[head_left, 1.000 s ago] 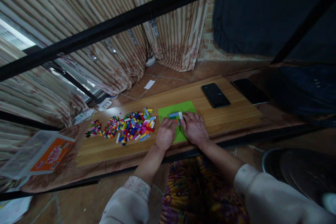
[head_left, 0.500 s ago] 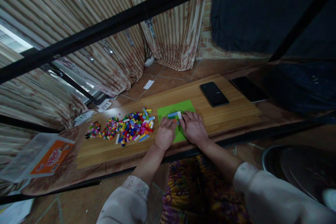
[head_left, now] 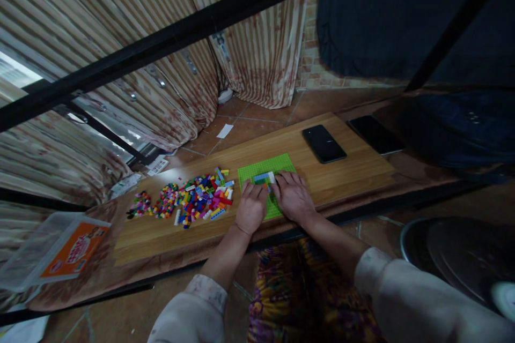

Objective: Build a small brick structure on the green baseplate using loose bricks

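Note:
A green studded baseplate [head_left: 261, 166] lies on a low wooden board [head_left: 346, 171]. A small cluster of coloured bricks [head_left: 264, 177] is stuck on the plate. My left hand [head_left: 250, 208] rests on the plate's left half, fingers curled, fingertips at the cluster. My right hand [head_left: 293, 196] lies on the plate's right half, fingers bent and pressing at the same cluster. What the fingertips pinch is too small to make out. A heap of loose coloured bricks [head_left: 193, 201] spreads to the left of the plate.
Two dark phones [head_left: 324, 144] [head_left: 376, 134] lie at the board's right end. A clear plastic box with an orange label [head_left: 56, 252] sits at the far left. Black frame bars [head_left: 193, 27] cross overhead. Striped curtains hang behind; a dark round stool [head_left: 458, 262] stands at right.
Both hands stay on the baseplate at the brick cluster. The whole view has drifted slightly left as my head moved; nothing on the board has shifted.

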Available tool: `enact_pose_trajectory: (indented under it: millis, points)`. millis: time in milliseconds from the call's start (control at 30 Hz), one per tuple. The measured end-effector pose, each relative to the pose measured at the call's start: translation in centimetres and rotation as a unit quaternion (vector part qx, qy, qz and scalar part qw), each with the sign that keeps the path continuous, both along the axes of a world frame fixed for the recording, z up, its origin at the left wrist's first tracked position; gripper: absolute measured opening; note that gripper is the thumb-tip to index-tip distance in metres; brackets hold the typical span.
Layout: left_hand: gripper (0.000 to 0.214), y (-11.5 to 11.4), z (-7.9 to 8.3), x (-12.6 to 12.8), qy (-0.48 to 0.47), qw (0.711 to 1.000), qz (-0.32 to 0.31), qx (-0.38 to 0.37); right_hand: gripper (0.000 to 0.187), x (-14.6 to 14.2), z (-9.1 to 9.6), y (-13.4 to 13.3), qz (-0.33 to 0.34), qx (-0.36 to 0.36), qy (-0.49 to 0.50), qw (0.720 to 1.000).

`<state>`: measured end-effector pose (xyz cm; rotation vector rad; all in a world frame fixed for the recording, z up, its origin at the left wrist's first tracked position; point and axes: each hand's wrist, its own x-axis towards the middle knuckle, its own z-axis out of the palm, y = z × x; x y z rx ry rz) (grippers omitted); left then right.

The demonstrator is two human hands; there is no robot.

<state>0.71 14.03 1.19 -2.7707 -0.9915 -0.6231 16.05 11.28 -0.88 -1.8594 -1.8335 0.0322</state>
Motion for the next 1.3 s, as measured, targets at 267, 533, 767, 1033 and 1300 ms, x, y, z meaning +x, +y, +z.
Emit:
enact_pose_trajectory:
  millis: [267,533,767,1033,1300]
  points:
    - [0.020,-0.1,-0.5,-0.1,-0.034,0.999,0.016,-0.005,0.041,0.0,0.1,-0.1,-0.001,0.000,0.007,1.000]
    - [0.019,-0.1,-1.4,0.2,-0.147,0.987,0.066,-0.025,0.041,0.0,0.2,-0.1,0.002,0.000,0.002,1.000]
    - [0.012,-0.3,-1.7,0.5,-0.278,0.946,0.111,-0.122,0.041,0.0,0.0,0.0,-0.001,0.003,0.002,1.000]
    - [0.011,0.1,-1.9,0.9,-0.323,0.917,0.124,-0.197,0.040,0.0,-0.4,0.1,-0.002,0.002,-0.007,1.000]
    - [0.013,-1.2,-2.4,0.9,-0.340,0.910,0.146,-0.185,0.038,0.1,-0.4,0.1,0.002,0.016,-0.029,0.999]
